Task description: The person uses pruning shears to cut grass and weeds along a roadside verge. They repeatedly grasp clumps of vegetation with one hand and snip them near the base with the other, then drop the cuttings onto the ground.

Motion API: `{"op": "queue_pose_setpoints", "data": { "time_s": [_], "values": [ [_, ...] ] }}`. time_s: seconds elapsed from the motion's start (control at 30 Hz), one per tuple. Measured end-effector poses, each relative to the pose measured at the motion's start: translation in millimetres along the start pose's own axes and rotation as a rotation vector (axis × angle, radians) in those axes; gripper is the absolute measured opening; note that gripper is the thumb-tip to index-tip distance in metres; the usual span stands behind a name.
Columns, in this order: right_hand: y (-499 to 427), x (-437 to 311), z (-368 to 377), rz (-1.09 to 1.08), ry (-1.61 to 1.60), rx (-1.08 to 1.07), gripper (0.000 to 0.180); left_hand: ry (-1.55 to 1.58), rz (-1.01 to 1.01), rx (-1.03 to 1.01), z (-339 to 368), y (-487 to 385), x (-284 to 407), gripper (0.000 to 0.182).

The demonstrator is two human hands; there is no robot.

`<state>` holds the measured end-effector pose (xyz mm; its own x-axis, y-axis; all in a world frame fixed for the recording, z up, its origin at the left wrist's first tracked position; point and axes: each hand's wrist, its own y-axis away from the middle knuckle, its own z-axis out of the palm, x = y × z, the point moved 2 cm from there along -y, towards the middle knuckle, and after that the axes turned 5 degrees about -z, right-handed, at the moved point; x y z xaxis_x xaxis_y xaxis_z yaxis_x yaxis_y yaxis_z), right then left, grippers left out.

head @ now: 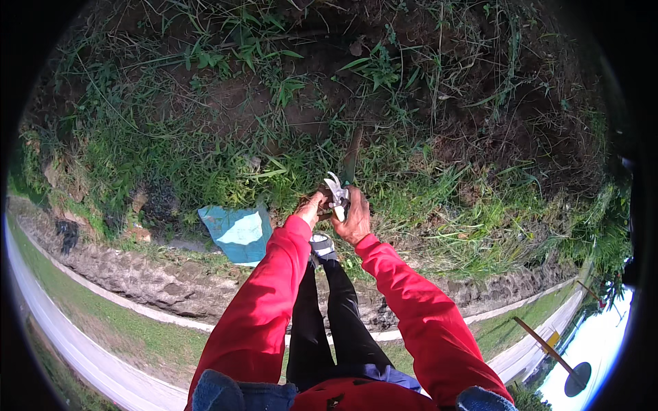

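Pruning shears (337,194) with bare metal blades and a pale handle are in my right hand (354,218), their blades spread apart and pointing away from me. My left hand (311,205) is close against the left side of the shears. Its fingers are partly hidden in shadow, so whether it grips the tool or something dark beside it is unclear. Just beyond my right fingers, a long, flat brownish strip (352,151) points away over the grass; it may be a blade or a piece of wood. My shoe (323,246) shows below my hands.
A blue-green sheet (244,234) lies on the ground at left. Ahead rises a bank of soil and weeds (308,110). Behind my feet runs a rough stone edge (180,290), with a grass strip (139,339) and a road (87,354) beyond. A signpost (545,344) stands at right.
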<state>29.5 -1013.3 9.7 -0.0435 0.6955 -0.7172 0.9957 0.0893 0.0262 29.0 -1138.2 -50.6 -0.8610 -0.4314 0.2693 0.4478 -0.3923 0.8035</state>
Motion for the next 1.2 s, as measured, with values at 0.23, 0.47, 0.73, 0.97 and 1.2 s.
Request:
{"op": "queue_pose_setpoints", "data": {
  "time_s": [0.23,0.47,0.73,0.97,1.2],
  "values": [
    [-35,-49,22,-0.052,-0.045,-0.107,0.069,0.149,0.078,0.128,-7,-3,68,0.016],
    [-5,-20,-2,0.560,-1.109,-0.082,0.050,-0.029,0.320,0.154,-12,-19,141,0.009],
    [91,36,-25,0.970,-1.514,-0.061,0.039,-0.073,0.496,0.379,11,-53,181,0.006],
    [106,52,-51,0.835,-1.237,-0.220,0.049,0.003,0.758,0.410,21,-65,143,0.025],
    [64,154,-100,0.506,-0.567,0.033,0.068,-0.221,0.550,0.528,-17,-147,119,0.040]
  ]
}}
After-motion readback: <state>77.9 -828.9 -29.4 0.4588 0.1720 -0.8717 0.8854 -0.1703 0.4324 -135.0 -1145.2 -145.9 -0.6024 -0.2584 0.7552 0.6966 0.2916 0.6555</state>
